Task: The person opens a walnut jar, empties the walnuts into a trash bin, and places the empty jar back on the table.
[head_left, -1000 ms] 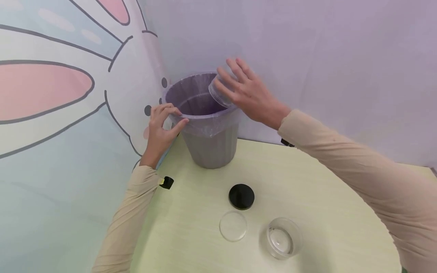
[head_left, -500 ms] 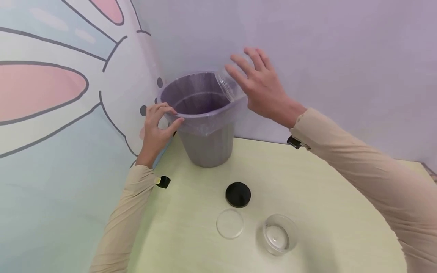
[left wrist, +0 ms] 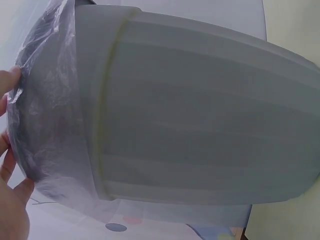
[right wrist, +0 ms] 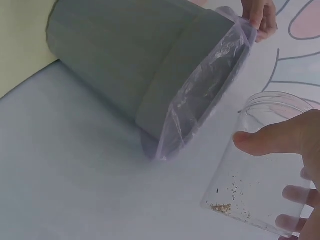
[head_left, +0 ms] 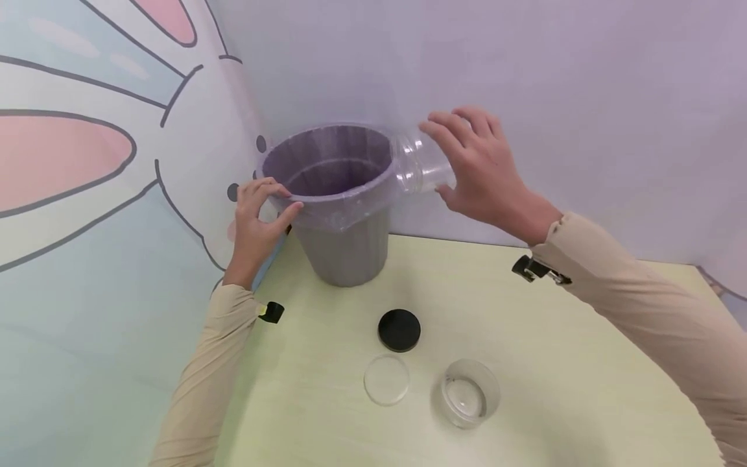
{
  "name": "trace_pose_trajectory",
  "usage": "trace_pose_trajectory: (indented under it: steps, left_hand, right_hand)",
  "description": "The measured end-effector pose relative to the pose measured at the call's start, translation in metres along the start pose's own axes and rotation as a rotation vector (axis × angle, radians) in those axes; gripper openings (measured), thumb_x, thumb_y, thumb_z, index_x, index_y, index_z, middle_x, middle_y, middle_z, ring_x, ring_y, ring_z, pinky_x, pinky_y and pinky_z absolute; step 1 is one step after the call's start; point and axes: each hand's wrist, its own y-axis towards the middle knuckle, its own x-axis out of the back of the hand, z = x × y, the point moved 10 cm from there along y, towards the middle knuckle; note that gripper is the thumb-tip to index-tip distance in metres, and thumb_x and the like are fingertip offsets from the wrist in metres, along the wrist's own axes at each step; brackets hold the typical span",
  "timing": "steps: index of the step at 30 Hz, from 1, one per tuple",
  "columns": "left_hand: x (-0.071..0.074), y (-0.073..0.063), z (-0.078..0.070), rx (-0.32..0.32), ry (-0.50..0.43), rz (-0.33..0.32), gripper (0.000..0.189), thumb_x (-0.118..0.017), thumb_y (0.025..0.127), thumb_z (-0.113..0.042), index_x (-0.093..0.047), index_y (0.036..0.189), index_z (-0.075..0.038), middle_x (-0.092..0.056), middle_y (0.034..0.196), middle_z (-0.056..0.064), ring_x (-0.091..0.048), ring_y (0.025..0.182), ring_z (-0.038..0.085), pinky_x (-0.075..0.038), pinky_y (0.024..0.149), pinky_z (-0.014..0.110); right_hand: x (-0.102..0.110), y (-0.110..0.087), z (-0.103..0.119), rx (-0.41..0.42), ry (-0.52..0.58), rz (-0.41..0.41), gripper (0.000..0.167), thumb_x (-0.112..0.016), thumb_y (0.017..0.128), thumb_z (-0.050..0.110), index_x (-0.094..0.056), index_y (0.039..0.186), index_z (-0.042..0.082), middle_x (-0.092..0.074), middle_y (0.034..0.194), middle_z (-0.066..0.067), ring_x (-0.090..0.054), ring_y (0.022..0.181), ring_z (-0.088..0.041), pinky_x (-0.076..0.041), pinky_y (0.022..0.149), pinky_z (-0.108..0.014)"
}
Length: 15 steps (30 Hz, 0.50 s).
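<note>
A grey bin (head_left: 344, 253) with a thin clear purplish liner (head_left: 344, 211) folded over its rim stands at the back left of the table. My left hand (head_left: 255, 224) pinches the near left of that lined rim, fingers over the edge and thumb outside. In my right hand (head_left: 487, 172) is a clear jar (head_left: 417, 162), gripped round its side and tilted, its mouth toward the bin's right rim. The right wrist view shows a small heap of brownish crumbs (right wrist: 221, 207) and scattered specks inside the jar, near its base.
On the pale table (head_left: 315, 363) lie a black round lid (head_left: 399, 330) and a clear disc (head_left: 387, 380). A clear round tub (head_left: 470, 393) stands to their right. A rabbit-print wall sheet (head_left: 87, 246) closes off the left side; a plain one hangs behind.
My right hand has drawn the jar rightward, from over the bin's opening to beside its right rim, turning it closer to level. My left hand keeps its hold on the rim.
</note>
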Motion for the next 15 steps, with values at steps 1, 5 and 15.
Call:
trace_pose_trajectory:
  steps: [1,5,15]
  left_hand:
    - [0.0,0.0,0.001,0.003,-0.001,-0.001,0.019,-0.073,0.076,0.006,-0.063,0.091,0.007,-0.056,0.108,0.019,-0.038,0.111,0.023,-0.027,0.098,0.036]
    - [0.001,0.002,0.004,0.006,-0.003,0.002,0.018,-0.073,0.077,0.005,-0.063,0.092,0.007,-0.055,0.108,0.02,-0.038,0.111,0.021,-0.027,0.098,0.036]
    - [0.0,0.006,0.017,-0.005,0.014,0.017,0.018,-0.074,0.077,0.002,-0.064,0.091,0.005,-0.057,0.11,0.019,-0.039,0.112,0.024,-0.026,0.099,0.039]
  right_hand:
    - [0.0,-0.003,0.0,-0.006,0.009,0.003,0.08,-0.083,0.054,0.003,-0.051,0.128,0.0,-0.053,0.127,-0.019,-0.041,0.115,-0.041,-0.03,0.096,-0.054]
    - [0.002,-0.014,-0.002,-0.034,0.041,0.012,0.082,-0.085,0.055,0.007,-0.051,0.129,0.0,-0.053,0.127,-0.018,-0.042,0.115,-0.04,-0.03,0.095,-0.054]
    - [0.008,-0.032,-0.004,-0.115,0.134,0.021,0.082,-0.088,0.052,0.009,-0.053,0.126,0.001,-0.056,0.123,-0.014,-0.044,0.109,-0.036,-0.033,0.089,-0.054]
